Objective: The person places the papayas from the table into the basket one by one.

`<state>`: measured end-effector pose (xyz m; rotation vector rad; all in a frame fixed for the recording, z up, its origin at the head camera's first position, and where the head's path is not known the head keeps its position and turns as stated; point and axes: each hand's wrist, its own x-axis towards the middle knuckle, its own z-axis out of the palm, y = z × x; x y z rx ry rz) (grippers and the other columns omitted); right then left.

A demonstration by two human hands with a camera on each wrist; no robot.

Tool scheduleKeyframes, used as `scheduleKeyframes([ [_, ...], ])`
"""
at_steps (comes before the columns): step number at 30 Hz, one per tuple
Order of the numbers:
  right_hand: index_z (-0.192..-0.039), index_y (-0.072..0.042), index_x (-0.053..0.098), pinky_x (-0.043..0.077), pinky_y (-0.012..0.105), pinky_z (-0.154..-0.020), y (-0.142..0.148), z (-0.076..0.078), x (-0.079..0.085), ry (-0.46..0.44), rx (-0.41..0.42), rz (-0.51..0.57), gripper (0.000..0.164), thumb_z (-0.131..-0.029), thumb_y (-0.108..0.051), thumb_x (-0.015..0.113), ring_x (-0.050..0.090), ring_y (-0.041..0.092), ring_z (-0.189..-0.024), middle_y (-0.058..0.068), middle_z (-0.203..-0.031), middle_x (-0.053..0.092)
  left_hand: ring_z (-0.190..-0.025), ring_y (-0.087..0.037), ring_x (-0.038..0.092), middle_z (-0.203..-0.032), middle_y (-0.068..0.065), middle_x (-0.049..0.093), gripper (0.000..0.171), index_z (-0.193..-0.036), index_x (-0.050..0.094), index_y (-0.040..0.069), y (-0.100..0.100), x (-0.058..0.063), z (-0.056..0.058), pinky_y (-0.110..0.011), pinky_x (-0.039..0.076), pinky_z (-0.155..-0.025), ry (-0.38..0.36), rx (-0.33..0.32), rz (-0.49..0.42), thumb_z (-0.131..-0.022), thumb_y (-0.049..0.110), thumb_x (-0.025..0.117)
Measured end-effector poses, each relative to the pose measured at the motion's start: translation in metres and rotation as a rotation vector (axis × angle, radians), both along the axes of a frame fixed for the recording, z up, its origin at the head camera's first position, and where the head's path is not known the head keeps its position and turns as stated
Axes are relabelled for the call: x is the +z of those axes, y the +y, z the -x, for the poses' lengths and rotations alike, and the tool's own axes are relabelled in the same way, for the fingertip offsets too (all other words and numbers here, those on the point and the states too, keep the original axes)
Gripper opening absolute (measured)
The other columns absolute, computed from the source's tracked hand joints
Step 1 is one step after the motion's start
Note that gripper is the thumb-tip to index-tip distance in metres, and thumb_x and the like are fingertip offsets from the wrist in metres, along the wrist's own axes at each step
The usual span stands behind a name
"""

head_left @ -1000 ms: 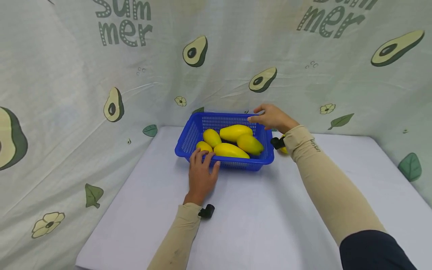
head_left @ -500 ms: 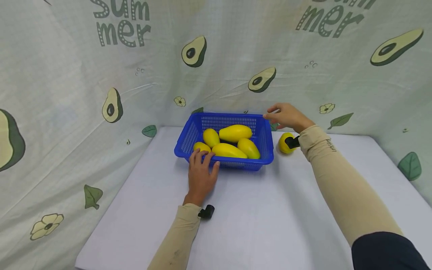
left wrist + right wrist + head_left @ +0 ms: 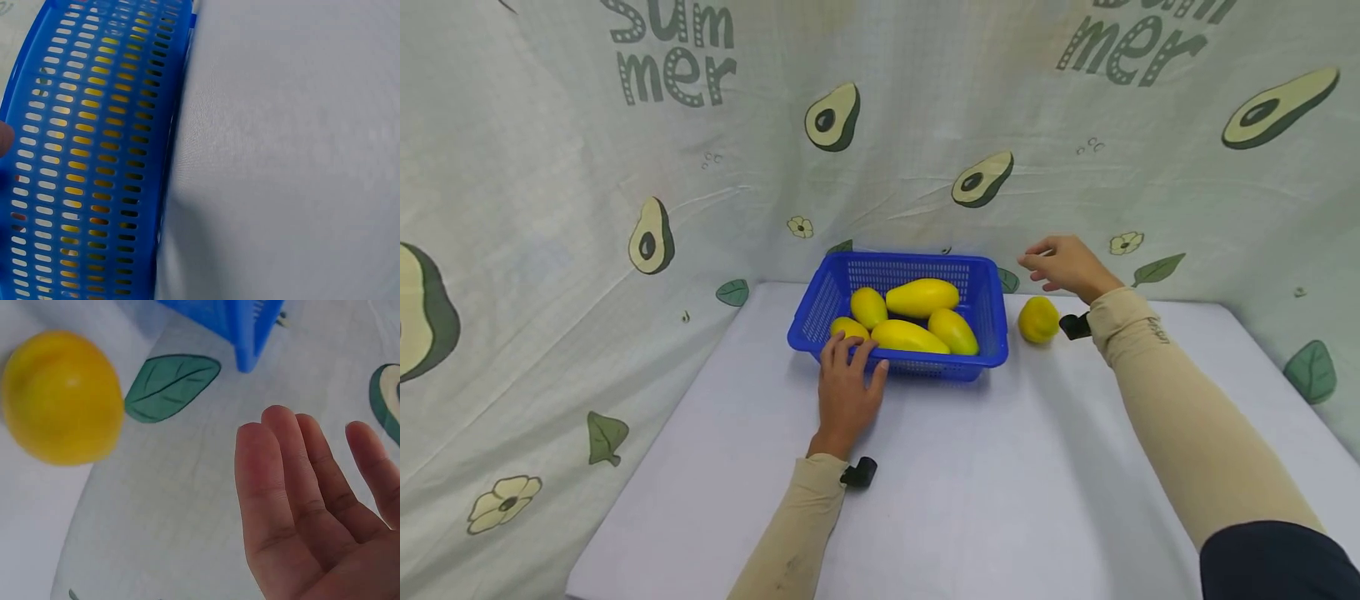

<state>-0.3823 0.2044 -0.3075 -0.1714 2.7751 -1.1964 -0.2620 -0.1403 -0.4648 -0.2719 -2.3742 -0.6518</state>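
Note:
My left hand [image 3: 848, 392] holds the near rim of a blue slotted plastic basket [image 3: 992, 354], fingers over the rim and thumb outside. In the left wrist view the thumb tip [image 3: 5, 139] shows beside the basket wall [image 3: 94, 156]. Several smooth yellow, mango-like fruits [image 3: 922, 297] lie in the basket. My right hand [image 3: 1070, 265] is held in the air right of the basket, fingers extended and holding nothing. A rounder yellow fruit [image 3: 1039, 320] sits on the table just below it in the head view; the right wrist view shows this fruit [image 3: 62, 398] apart from the fingers.
The basket stands toward the back of a white-covered table [image 3: 955, 500]. Close behind the table hangs a pale cloth [image 3: 895, 167] printed with avocados, leaves and lettering. Each wrist carries a small black camera, such as the left one [image 3: 860, 472].
My right hand has moved right, from over the basket's far right corner to above the loose fruit. The right-hand fruit in the basket has shifted slightly. My left hand stays put.

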Motion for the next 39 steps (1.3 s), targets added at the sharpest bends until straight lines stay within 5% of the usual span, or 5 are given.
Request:
scheduleKeyframes([
  [13,-0.132,0.008,0.049,0.052,0.058,-0.087,0.025,0.001,-0.021,-0.007,-0.028,-0.201,0.057,-0.102,-0.04,0.054,0.059,0.047,-0.1,0.034,-0.124,0.054,-0.141,-0.035,0.032,-0.13,-0.011,0.052,0.035,-0.127,0.065,0.01,0.002,0.002,-0.002,-0.053,0.032,-0.114,0.028,-0.008,-0.006,-0.098,0.031,0.064],
  [22,-0.132,0.011,0.047,0.044,0.066,-0.095,0.026,0.003,-0.04,-0.011,-0.075,-0.287,0.062,-0.101,-0.043,0.053,0.048,0.053,-0.113,0.038,-0.134,0.045,-0.142,-0.033,0.03,-0.13,-0.012,0.052,0.036,-0.128,0.065,0.01,0.002,0.002,-0.003,-0.051,0.032,-0.115,0.011,-0.009,0.005,-0.1,0.032,0.062],
  [39,-0.141,0.013,0.04,0.044,0.065,-0.097,0.022,0.011,-0.071,-0.041,-0.056,-0.368,0.082,-0.098,-0.056,0.05,0.046,0.055,-0.122,0.04,-0.139,0.042,-0.142,-0.033,0.031,-0.13,-0.011,0.052,0.035,-0.127,0.065,0.01,0.002,0.003,-0.002,-0.05,0.032,-0.115,0.03,-0.01,0.003,-0.099,0.031,0.063],
])
